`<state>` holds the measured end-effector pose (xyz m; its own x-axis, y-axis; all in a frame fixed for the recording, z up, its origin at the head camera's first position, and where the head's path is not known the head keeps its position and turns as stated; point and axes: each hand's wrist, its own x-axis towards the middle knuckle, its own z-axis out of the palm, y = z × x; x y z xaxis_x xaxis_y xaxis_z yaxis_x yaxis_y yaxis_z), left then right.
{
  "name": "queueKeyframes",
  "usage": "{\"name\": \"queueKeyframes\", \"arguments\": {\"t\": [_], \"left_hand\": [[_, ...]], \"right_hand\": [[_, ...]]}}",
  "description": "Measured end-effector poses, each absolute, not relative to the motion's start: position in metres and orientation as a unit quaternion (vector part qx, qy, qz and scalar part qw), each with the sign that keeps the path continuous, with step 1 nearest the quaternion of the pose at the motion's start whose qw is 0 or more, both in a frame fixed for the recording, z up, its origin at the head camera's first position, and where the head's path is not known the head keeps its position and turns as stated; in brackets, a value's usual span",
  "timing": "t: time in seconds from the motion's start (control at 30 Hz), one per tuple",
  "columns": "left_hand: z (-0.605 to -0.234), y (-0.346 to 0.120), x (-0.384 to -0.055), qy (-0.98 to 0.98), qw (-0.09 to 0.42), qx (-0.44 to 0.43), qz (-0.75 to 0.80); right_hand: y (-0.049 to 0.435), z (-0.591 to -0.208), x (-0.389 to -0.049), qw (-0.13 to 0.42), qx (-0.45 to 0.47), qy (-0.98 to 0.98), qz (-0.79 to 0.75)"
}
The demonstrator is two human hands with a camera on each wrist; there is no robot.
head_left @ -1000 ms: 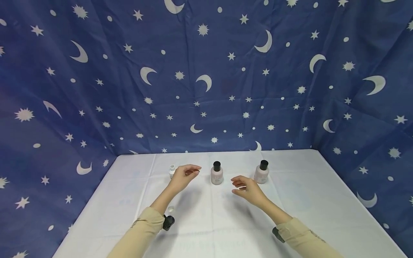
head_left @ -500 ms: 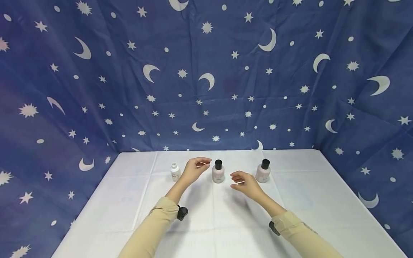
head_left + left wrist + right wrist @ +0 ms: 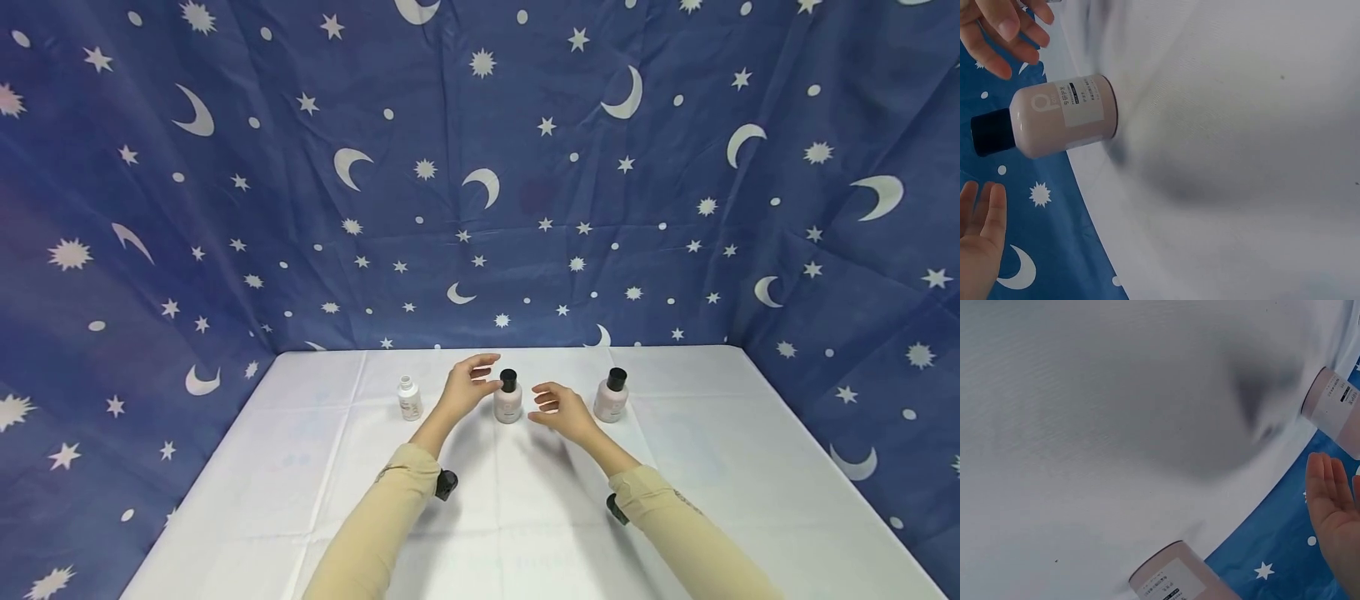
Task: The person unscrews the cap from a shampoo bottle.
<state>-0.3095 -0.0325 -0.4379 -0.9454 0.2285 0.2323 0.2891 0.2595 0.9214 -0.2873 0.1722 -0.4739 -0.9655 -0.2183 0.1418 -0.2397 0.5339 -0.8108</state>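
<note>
A pale pink bottle with a black cap (image 3: pixel 507 406) stands upright between the hands in the head view. My left hand (image 3: pixel 467 390) hovers at its left, fingers loosely bent, thumb tip overlapping the cap's edge in that view. On the other side my right hand (image 3: pixel 564 412) is raised, its fingers curving toward the bottle with a gap between. The left wrist view shows this pink bottle (image 3: pixel 1063 115) with its printed label, apart from the left-hand fingers (image 3: pixel 994 215). In the right wrist view, the right hand (image 3: pixel 1335 519) holds nothing.
A second pink bottle with a black cap (image 3: pixel 611 404) stands to the right, behind the right hand. A small white bottle without a cap (image 3: pixel 409 402) is at the left. White cloth (image 3: pixel 570 533) covers the table, and a blue star-and-moon curtain (image 3: pixel 480 250) hangs behind it.
My left hand has moved right, from beside the white bottle to the middle pink bottle. The right hand has shifted slightly left toward that bottle. The bottles stay in place.
</note>
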Motion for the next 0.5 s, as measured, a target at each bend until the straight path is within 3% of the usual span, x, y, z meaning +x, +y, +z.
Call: {"name": "queueKeyframes", "arguments": {"t": [0.5], "left_hand": [[-0.438, -0.014, -0.317, -0.815, -0.012, -0.175, -0.552]], "right_hand": [[0.149, -0.481, -0.303, -0.016, 0.089, -0.876, 0.473]]}}
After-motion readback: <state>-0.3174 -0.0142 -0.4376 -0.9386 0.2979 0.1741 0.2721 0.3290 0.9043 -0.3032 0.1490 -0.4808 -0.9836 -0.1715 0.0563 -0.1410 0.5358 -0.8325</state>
